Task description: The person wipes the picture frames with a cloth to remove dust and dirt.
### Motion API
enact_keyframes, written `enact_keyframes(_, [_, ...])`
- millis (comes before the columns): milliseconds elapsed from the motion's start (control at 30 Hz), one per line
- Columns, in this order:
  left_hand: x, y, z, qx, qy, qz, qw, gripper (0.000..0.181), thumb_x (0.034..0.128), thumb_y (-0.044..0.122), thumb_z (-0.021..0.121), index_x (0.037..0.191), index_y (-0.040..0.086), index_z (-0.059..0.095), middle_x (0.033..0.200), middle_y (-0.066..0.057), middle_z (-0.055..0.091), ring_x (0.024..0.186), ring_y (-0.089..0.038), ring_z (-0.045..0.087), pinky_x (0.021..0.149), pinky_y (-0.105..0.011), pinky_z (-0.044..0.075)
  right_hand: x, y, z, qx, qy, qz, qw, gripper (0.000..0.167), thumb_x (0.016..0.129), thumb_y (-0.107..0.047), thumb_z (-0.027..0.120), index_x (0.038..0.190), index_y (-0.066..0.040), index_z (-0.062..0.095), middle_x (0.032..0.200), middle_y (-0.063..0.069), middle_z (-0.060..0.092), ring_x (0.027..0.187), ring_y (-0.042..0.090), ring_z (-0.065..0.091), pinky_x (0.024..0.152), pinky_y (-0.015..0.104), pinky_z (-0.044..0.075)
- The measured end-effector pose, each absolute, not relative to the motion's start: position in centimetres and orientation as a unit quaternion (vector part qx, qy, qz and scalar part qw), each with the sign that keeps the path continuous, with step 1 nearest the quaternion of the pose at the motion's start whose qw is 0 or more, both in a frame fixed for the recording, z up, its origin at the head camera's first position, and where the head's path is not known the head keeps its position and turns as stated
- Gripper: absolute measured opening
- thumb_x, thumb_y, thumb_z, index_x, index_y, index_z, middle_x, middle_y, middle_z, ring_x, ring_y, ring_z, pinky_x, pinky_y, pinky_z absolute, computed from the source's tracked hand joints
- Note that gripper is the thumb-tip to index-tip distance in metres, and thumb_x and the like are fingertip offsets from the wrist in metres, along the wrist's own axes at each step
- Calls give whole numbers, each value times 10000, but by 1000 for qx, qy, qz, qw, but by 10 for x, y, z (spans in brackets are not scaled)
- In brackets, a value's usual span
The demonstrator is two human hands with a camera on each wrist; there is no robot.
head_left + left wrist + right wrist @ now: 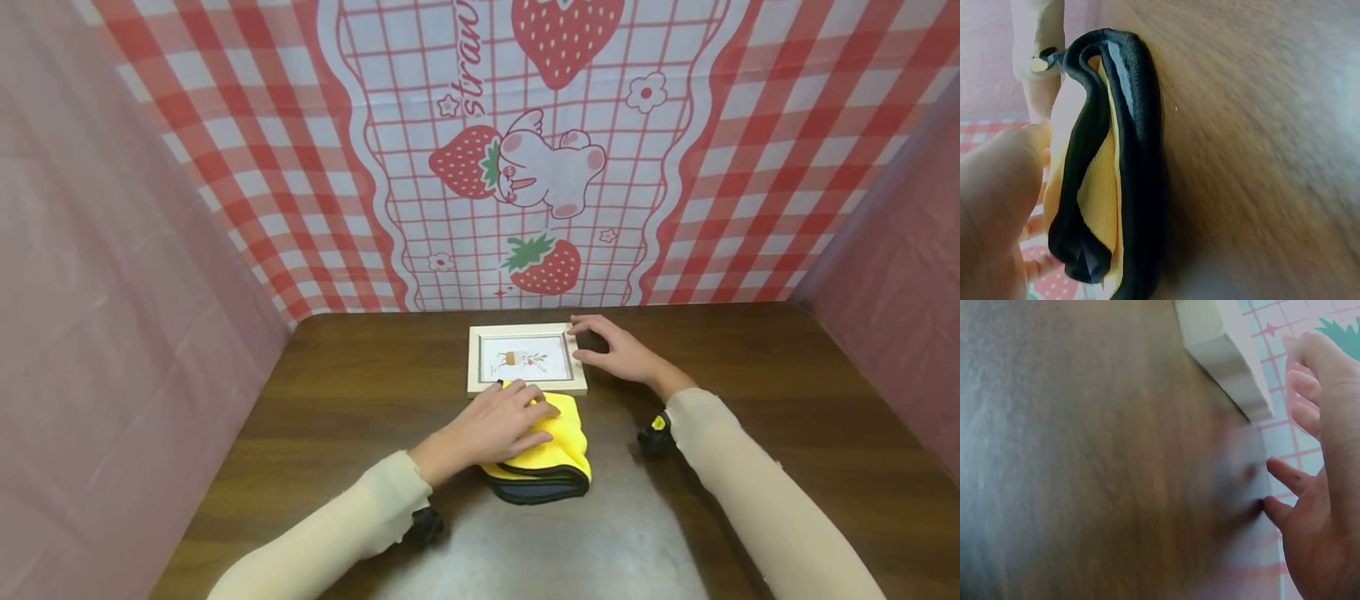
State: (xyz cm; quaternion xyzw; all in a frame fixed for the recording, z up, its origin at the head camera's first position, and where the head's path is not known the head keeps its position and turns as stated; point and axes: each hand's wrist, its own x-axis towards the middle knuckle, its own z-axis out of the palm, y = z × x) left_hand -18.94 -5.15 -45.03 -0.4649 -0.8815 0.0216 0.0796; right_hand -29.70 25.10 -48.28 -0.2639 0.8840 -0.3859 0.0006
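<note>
Cloth (566, 450), yellow with black edging, lay folded on the table (352, 433) at the picture frame's near edge; looked soft, light, floppy, best taken by its folded edge. Left hand (504, 423) rested on it, fingers spread, not gripping. Picture frame (525, 358) seemed stiff, its front likely slick and breakable; hold by side rims. Right hand (621, 354) was at its right side, fingers loosely bent, thumb apart, contact unclear. Print's tiny lettering unreadable; backdrop (525, 158) read "straw", cut off.
</note>
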Motion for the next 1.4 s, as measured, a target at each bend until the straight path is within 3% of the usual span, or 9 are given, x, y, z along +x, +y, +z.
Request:
enact_keyframes(167, [-190,-65,-448,-453,-887,9,91,396,1145,500,614,1444,273,741,1360,34,749,1221,-178,707,933,-347,618,-291,256,-474,-258,891,-374,12,435,1062,-190,774,1459,-48,666,1716,269,513,1609,518,458,1311,750,346])
enact_keyframes(567, [-190,-106,-440,-421,-901,-38,99,360,1114,452,695,1389,234,776,1305,-8,766,1175,-205,684,839,-325,561,-268,272,-465,-262,899,-351,1,472,1037,-189,793,1463,-26,669,1672,252,574,1556,509,526,1261,760,415])
enact_keyframes(900, [-201,-132,-444,-380,-909,-121,117,264,1102,348,732,1285,175,812,1225,-45,775,1089,-229,712,858,-397,604,-247,266,-453,-277,900,-336,13,501,1028,-201,811,1494,-89,667,1685,209,579,1560,477,534,1247,766,431])
enact_keyframes(1100, [-214,-143,-450,-352,-915,-162,110,245,1103,319,730,1265,154,809,1242,-68,775,1137,-268,728,919,-463,622,-230,259,-449,-291,902,-318,21,529,995,-243,844,1486,-149,672,1690,178,582,1540,457,526,1231,774,446])
enact_keyframes(1400, [-226,-152,-459,-321,-926,-169,105,222,1096,275,738,1263,145,806,1263,-80,763,1148,-294,710,896,-505,601,-208,244,-448,-314,901,-298,36,534,985,-328,854,1482,-235,684,1684,139,594,1551,449,530,1216,751,481])
